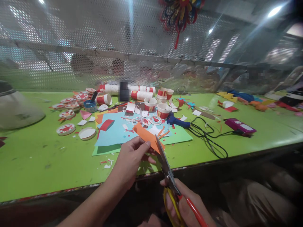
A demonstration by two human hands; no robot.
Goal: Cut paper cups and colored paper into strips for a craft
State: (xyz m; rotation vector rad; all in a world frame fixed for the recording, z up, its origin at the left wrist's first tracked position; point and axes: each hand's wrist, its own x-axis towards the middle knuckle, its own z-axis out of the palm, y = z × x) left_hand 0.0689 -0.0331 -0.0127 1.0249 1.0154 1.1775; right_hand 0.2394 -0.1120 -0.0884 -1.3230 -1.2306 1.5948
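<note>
Pinched between the thumb and fingers of my left hand [132, 154] is a folded-looking strip of orange paper [148, 137]. My right hand [189, 201] grips a pair of scissors [168, 176] with one yellow and one red handle. The scissor blades point up and lie at the right end of the orange paper. Whether they are cutting into it I cannot tell. Below the paper, light blue sheets [115, 135] rest on a green sheet [106, 150], with scraps scattered over them.
On the green table [59, 164] stand red and white paper cups [163, 110] and stacked cups [142, 95]. A blue glue gun [177, 120] with a black cable [208, 138] lies right of the sheets, near a purple box [240, 126]. Round decorated lids [65, 129] sit at left. Perforated metal rises behind.
</note>
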